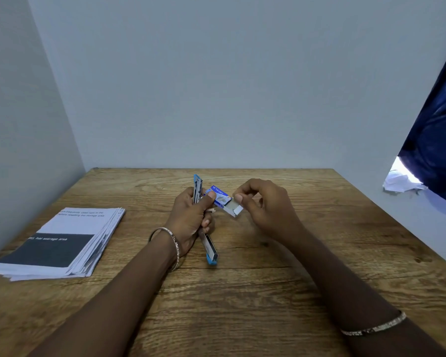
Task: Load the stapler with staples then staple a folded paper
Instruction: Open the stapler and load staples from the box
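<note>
Forearms (129, 292): reaching fwd over table (268, 305), converging mid-desk.
Stapler (209, 249): lying hinged open in L hand (191, 217), fingers wrapping its middle; long axis running near-to-far, blue tail toward camera.
Staple box (220, 197): L thumb pinning it vs stapler top; tray (234, 209) sticking out rightward.
R hand (265, 207): pinching tray end w/ thumb + forefinger, just R of stapler.
Key relation: staples sitting R of open channel, so prob needing short leftward carry by R hand.
Paper stack (70, 240): lying well L, apart from both hands.

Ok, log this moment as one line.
stage: loading; left hand: holds open stapler, staple box; right hand: pinches tray; papers: stacked left
</note>
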{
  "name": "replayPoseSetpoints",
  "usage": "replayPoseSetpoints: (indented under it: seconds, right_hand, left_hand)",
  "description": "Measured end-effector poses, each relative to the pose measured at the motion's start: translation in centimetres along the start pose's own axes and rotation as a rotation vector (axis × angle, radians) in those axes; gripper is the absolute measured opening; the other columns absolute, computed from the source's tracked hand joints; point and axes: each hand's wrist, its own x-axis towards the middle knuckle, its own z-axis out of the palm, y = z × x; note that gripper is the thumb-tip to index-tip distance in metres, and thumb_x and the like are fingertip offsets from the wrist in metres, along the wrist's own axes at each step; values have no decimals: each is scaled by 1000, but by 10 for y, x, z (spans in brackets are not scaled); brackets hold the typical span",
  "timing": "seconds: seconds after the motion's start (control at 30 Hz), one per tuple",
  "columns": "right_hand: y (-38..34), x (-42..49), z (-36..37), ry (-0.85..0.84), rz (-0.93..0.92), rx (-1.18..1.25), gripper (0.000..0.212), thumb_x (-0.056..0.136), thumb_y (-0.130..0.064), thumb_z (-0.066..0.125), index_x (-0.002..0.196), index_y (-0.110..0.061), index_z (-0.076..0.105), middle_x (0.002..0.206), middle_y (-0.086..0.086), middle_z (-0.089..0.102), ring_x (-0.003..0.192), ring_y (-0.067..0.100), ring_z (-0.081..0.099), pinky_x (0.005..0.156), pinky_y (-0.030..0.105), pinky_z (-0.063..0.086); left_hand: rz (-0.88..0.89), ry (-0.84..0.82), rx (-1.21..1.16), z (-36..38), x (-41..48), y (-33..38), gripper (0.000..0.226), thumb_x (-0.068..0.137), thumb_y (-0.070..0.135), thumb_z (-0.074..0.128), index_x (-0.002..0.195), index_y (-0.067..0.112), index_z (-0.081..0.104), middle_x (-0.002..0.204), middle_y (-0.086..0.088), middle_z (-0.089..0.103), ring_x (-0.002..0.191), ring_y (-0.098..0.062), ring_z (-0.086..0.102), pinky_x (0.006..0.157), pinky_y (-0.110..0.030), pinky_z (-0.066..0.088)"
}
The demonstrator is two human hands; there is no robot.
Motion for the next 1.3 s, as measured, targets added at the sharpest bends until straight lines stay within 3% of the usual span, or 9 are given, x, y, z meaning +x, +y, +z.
replayPoseSetpoints:
  seconds: [0.1,0.2,0.27,0.4,0.53,0.67,0.93,1.2,1.3]
  right_hand:
    - [-2,2,-3,84,118,161,8,93,-12,66,90,-7,70,85,0,75,78,9,69,65,9,45]
    - [-3,3,-8,87,226,359,5,92,-5,65,88,-2,67,79,12,76,66,18,75,53,23,55]
    - [-3,3,-10,77,237,388,5,88,-3,69,87,0,66,73,17,74,58,16,73,49,23,54]
    - [-2,2,-11,47,249,406,7,84,1,71,88,-4,67,70,12,71,57,22,72,55,29,57]
    - [-2,0,-10,-77,296,510,7,85,0,73,89,-5,71,74,10,71,67,28,76,62,30,60]
    - [-4,-2,-5,-113,273,467,9,84,-1,75,91,-5,72,74,10,74,70,32,77,70,37,63]
    - [-4,-2,2,-47,151,288,12,82,-2,76,89,-12,76,72,3,74,60,12,73,61,20,58]
    - [-4,-3,5,-24,80,243,13,80,-4,79,90,-9,73,75,6,72,67,22,70,68,35,59]
    - [-4,-2,4,-21,104,252,20,80,-4,79,97,-8,70,77,10,73,68,28,70,69,40,59]
  left_hand:
    - [-10,29,-39,0,1,2,14,100,9,60,99,9,46,51,0,49,28,-6,33,31,-16,31]
    - [-14,70,-83,1,2,3,11,99,8,59,96,10,48,48,2,52,27,-5,33,30,-15,30]
    - [-19,88,-108,0,2,3,8,100,7,58,103,10,51,46,5,55,27,-4,34,31,-14,31]
    - [-28,124,-160,-1,5,3,17,101,7,57,117,9,53,44,6,51,28,-4,34,31,-14,31]
    - [-24,143,-198,-1,4,3,14,101,7,56,114,10,53,45,8,55,28,-3,34,31,-13,31]
    - [-24,131,-205,0,4,5,13,101,7,56,113,10,53,45,8,56,29,-4,35,31,-14,32]
    - [-34,50,-157,-4,5,4,23,101,9,57,123,10,55,47,7,56,29,-4,37,32,-14,34]
    - [-18,-87,-3,-4,5,-1,21,99,11,61,119,10,57,73,-11,64,27,-7,37,31,-16,34]
    - [-26,-104,-16,-5,5,-2,17,98,10,61,114,11,59,66,-5,66,27,-6,36,31,-15,33]
